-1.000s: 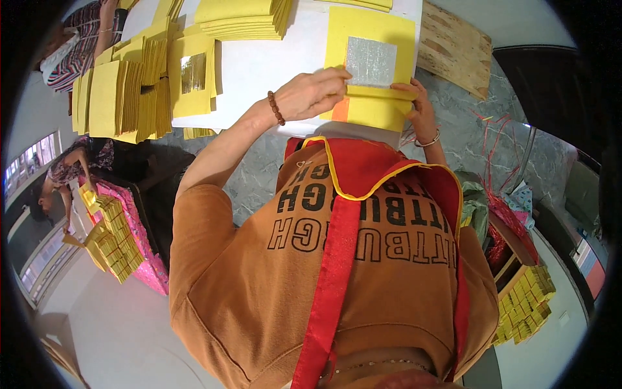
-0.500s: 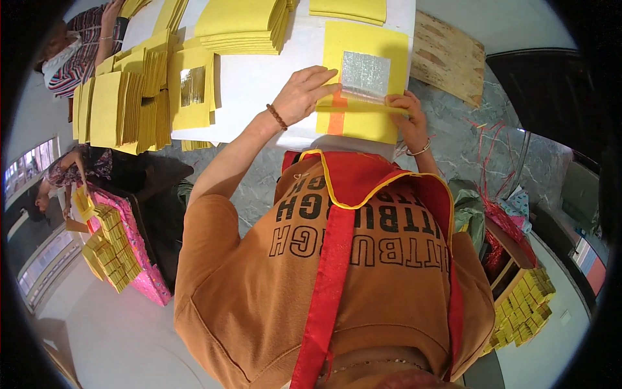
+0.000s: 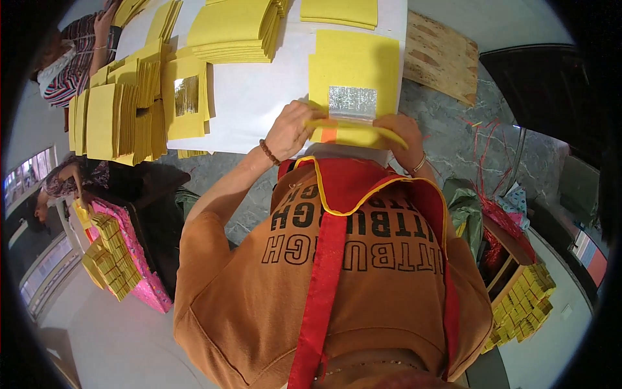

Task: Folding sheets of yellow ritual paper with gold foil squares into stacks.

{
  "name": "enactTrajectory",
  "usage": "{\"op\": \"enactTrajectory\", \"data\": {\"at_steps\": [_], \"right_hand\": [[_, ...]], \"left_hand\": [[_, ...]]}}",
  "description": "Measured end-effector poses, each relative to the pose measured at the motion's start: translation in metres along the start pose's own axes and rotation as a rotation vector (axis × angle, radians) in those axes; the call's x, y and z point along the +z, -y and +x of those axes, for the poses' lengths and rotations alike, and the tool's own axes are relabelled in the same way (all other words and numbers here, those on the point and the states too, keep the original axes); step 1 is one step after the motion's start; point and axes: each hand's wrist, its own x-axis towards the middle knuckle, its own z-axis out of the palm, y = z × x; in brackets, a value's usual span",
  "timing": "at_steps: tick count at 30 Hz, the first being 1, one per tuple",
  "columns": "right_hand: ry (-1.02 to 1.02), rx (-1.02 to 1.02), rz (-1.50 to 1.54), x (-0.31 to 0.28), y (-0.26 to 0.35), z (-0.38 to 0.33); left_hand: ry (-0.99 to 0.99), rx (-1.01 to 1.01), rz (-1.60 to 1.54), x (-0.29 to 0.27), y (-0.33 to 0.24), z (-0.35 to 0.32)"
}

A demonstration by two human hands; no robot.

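Observation:
In front of me on the white table lies a yellow paper sheet [image 3: 356, 58] with a silver foil square [image 3: 353, 99] on it. The sheet's near edge is curled up and over, with an orange strip showing at the fold. My left hand [image 3: 296, 127] pinches the left end of this curled edge. At the right end, my right hand [image 3: 403, 137] grips the same edge, its fingers partly hidden by the curl. Both hands are closed on the sheet, close to the table's front edge.
Stacks of folded yellow paper [image 3: 233, 29] stand at the table's far side, with more bundles [image 3: 110, 123] at the left. A wooden board [image 3: 440, 57] lies to the right. Two other people [image 3: 78, 52] are at the left. Yellow bundles [image 3: 521, 308] sit low at right.
Both hands have drawn nearer to me, the left going from lying over the sheet to pinching its edge. The near edge has rolled further over and the foil square has shifted toward me.

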Motion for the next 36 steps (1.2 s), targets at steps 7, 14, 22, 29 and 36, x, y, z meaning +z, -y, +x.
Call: {"op": "enactTrajectory", "data": {"at_steps": [7, 14, 22, 29, 36], "right_hand": [[-0.124, 0.414, 0.468, 0.015, -0.002, 0.022], [-0.361, 0.358, 0.568, 0.021, -0.001, 0.033], [-0.366, 0.483, 0.628, 0.03, -0.014, 0.039], [-0.391, 0.544, 0.574, 0.034, -0.018, 0.037], [-0.399, 0.546, 0.56, 0.033, -0.014, 0.039]], "left_hand": [[-0.085, -0.663, -0.299, 0.013, 0.01, 0.021], [-0.19, -0.719, -0.485, 0.027, 0.032, 0.023], [-0.065, -0.825, -0.211, 0.01, 0.023, 0.04], [-0.169, -0.882, -0.286, 0.004, 0.01, 0.045], [0.15, -0.028, 0.454, 0.008, -0.029, 0.048]]}}
